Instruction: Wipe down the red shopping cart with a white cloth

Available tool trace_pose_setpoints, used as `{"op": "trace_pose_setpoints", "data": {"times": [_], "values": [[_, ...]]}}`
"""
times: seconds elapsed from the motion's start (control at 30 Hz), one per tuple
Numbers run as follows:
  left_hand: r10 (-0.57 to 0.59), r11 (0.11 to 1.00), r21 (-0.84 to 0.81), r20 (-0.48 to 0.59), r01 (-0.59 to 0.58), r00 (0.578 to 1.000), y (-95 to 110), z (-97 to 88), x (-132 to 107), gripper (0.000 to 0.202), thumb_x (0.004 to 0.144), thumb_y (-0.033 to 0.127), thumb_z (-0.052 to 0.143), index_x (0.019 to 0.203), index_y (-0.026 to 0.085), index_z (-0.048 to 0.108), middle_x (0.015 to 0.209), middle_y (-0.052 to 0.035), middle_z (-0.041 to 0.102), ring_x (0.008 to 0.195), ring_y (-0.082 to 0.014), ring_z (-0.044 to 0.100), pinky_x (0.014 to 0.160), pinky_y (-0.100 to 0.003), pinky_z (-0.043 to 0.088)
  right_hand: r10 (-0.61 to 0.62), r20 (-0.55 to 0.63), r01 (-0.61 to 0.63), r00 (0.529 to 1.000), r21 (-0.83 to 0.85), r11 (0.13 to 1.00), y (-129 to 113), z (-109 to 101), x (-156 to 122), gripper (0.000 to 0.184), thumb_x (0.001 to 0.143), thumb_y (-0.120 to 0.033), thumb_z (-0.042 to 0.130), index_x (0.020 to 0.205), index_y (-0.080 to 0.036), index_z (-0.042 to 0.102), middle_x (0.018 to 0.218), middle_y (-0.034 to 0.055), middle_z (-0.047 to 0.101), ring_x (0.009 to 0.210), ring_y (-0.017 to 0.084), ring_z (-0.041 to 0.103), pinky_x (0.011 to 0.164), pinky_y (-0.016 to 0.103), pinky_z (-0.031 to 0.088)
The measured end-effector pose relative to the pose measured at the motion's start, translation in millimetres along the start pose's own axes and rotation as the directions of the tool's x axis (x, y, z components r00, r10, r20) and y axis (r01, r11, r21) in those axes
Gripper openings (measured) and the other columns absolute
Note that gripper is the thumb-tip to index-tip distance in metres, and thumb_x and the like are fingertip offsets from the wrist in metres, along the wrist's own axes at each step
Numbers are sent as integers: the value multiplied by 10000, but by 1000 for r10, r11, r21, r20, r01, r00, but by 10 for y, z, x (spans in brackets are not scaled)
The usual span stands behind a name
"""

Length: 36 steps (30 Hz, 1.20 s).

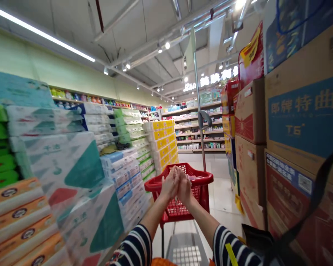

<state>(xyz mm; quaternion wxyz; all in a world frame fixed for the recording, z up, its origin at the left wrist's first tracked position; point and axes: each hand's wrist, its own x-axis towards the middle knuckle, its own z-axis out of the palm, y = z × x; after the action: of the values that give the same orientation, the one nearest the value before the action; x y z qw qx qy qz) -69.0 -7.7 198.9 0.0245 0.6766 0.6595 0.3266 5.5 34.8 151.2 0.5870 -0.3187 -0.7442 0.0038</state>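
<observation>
My left hand (170, 185) and my right hand (183, 187) meet palm to palm in front of me, fingers stretched forward and touching. I see nothing held between them, though the inner sides of the palms are hidden. Just beyond and below them is a red plastic shopping cart (201, 181) with a perforated basket, partly covered by my hands and forearms. Something pale pink (192, 177) shows inside the basket. A metal pole (197, 85) with a grey hook-like part rises at the cart's far side.
Stacked tissue packs (127, 177) and large white-and-teal packages (63, 159) line the left. Cardboard cartons (251, 173) rise close on the right, with a dark strap (319, 188) in front. Pale floor (222, 199) runs ahead towards stocked shelves (199, 131).
</observation>
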Motion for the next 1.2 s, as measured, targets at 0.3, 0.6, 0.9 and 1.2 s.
{"op": "trace_pose_setpoints", "data": {"times": [0.3, 0.6, 0.9, 1.2], "values": [[-30, 980, 194, -105, 50, 994, 227, 404, 93, 368, 854, 477, 361, 1057, 269, 586, 1266, -48, 508, 1219, -246, 386, 1027, -546, 209, 173, 120, -143, 978, -228, 963, 415, -452, -184, 636, 715, -81, 428, 1344, -122, 341, 1278, 170, 492, 1201, 269, 438, 1005, 522, 284], [35, 975, 221, -199, 10, 979, -399, 104, 109, 254, 776, 116, 410, 992, 152, 539, 1023, -69, 585, 1028, -161, 514, 957, -295, 369, 198, 213, -121, 957, -330, 936, 375, -533, -273, 620, 706, -50, 400, 1322, -120, 382, 1288, 134, 495, 1218, 225, 405, 1034, 449, 179], [287, 947, 173, -74, -271, 955, 51, 556, 248, 287, 776, 159, 444, 1044, 154, 548, 1133, -98, 573, 1148, -194, 464, 1021, -349, 345, 201, 234, -100, 951, -382, 919, 380, -448, -326, 637, 722, -92, 427, 1352, -109, 338, 1318, 144, 463, 1236, 230, 380, 1019, 412, 186], [152, 967, 225, -124, -121, 981, -572, 207, 221, 339, 791, 122, 425, 1094, 158, 573, 1238, -91, 533, 1218, -201, 412, 1059, -369, 309, 171, 251, -76, 953, -346, 935, 414, -517, -342, 671, 684, -32, 387, 1346, -134, 342, 1317, 122, 471, 1239, 223, 385, 1048, 464, 124]]}}
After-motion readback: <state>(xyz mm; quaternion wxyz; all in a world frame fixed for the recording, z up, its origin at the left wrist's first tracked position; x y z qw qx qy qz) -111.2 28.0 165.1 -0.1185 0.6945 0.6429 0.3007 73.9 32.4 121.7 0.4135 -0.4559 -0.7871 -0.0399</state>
